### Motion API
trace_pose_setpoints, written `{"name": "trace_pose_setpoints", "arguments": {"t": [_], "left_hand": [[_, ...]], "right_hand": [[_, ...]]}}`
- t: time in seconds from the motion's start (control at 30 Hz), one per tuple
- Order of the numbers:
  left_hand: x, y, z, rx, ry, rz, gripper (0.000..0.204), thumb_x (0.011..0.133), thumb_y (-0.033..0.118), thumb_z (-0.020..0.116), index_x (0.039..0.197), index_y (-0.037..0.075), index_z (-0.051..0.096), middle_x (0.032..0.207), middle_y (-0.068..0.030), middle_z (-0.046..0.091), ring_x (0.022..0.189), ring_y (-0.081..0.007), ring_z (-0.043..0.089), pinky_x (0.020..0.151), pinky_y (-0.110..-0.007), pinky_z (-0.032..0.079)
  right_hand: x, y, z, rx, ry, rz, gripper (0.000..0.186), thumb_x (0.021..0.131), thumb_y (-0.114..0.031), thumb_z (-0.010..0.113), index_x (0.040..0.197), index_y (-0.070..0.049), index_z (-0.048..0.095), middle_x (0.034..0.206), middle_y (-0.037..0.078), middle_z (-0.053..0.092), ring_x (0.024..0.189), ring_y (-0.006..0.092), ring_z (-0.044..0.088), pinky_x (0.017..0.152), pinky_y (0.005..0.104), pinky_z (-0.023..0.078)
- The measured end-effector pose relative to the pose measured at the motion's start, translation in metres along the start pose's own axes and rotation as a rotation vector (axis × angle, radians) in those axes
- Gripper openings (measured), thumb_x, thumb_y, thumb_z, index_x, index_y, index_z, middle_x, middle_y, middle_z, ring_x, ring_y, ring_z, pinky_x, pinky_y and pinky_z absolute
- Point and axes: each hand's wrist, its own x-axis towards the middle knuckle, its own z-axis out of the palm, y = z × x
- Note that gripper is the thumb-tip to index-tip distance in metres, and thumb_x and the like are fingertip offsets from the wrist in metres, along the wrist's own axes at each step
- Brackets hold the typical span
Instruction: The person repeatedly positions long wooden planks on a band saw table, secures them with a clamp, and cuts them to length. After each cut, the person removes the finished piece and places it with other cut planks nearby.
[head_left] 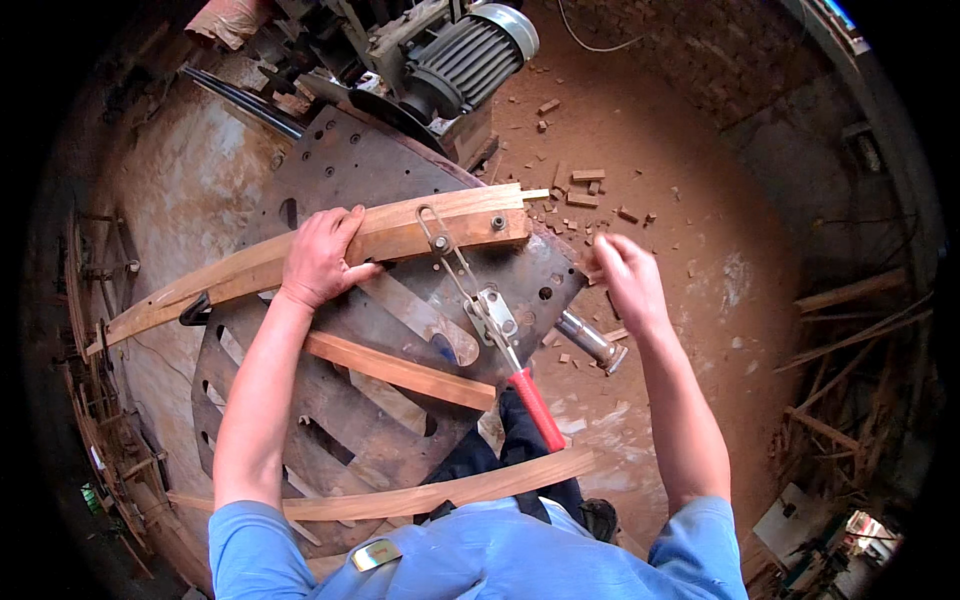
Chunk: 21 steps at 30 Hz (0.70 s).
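A long curved wooden piece (pixel 410 225) lies across a dark metal machine table (pixel 400 310), with a small pale tongue of wood jutting from its right end. My left hand (pixel 325 258) grips it left of the middle, fingers over the top and thumb along the near side. A toggle clamp (pixel 488 310) with a red handle (pixel 537 412) reaches onto the wood's right part; the handle points toward me. Past the table's right edge, my right hand (pixel 630 283) is raised with its fingers curled together. Whatever it may hold is hidden.
An electric motor (pixel 470 60) with a blade-like disc stands beyond the table. A straight wooden strip (pixel 400 370) lies on the table, and a curved slat (pixel 450 490) lies close to my body. Offcuts (pixel 583 199) litter the dusty floor. A metal cylinder (pixel 590 340) sticks out at right.
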Motion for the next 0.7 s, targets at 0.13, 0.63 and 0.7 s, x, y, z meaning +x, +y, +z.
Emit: {"name": "trace_pose_setpoints", "arguments": {"t": [0.13, 0.63, 0.7], "left_hand": [[0.000, 0.002, -0.002, -0.006, 0.024, 0.000, 0.072, 0.060, 0.038, 0.079, 0.119, 0.003, 0.058, 0.108, -0.0143, 0.059, 0.099, -0.0327, 0.057, 0.087, -0.041, 0.047], [-0.006, -0.002, 0.009, -0.005, 0.007, -0.024, 0.073, 0.060, 0.034, 0.079, 0.123, 0.005, 0.056, 0.111, -0.0157, 0.058, 0.101, -0.0352, 0.056, 0.089, -0.042, 0.047], [-0.006, -0.001, 0.010, 0.027, 0.009, -0.022, 0.073, 0.061, 0.034, 0.080, 0.124, 0.005, 0.056, 0.112, -0.0158, 0.058, 0.101, -0.0352, 0.055, 0.089, -0.042, 0.046]], "right_hand": [[-0.063, 0.024, 0.016, 0.247, -0.098, 0.259, 0.033, 0.096, -0.030, 0.054, 0.104, 0.002, 0.061, 0.088, 0.006, 0.065, 0.073, 0.0128, 0.061, 0.067, 0.0283, 0.052], [-0.092, 0.040, 0.107, 0.651, -0.330, 0.541, 0.065, 0.090, -0.048, 0.060, 0.115, 0.009, 0.044, 0.088, 0.011, 0.059, 0.070, 0.0146, 0.058, 0.059, 0.0300, 0.052], [-0.092, 0.042, 0.110, 0.674, -0.328, 0.536, 0.063, 0.090, -0.049, 0.060, 0.116, 0.006, 0.044, 0.086, 0.009, 0.060, 0.065, 0.0135, 0.058, 0.053, 0.0274, 0.051]]}}
